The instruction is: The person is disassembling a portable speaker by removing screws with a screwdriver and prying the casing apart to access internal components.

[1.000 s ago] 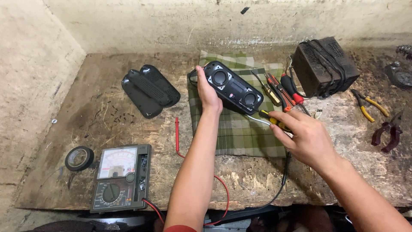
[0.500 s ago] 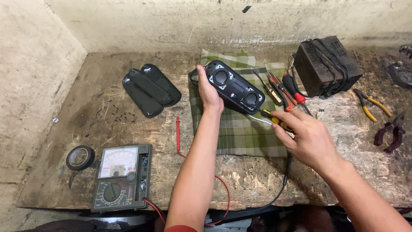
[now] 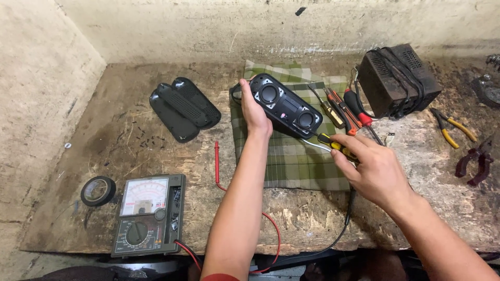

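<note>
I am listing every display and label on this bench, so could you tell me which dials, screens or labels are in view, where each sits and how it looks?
Analog multimeter: near left of the bench, a dark rectangular case with a pale dial face above a round black selector knob.
No other screen, package or label can be made out.

Black oblong speaker body [image 3: 285, 105] with grille off, two round drivers exposed, lying diagonally on green plaid cloth [image 3: 294, 156], gripped at its near-left end by left hand [image 3: 253, 112]. Yellow-and-black-handled screwdriver [image 3: 333, 146] held in right hand [image 3: 372, 169], metal shaft angled toward speaker's lower edge.
</note>
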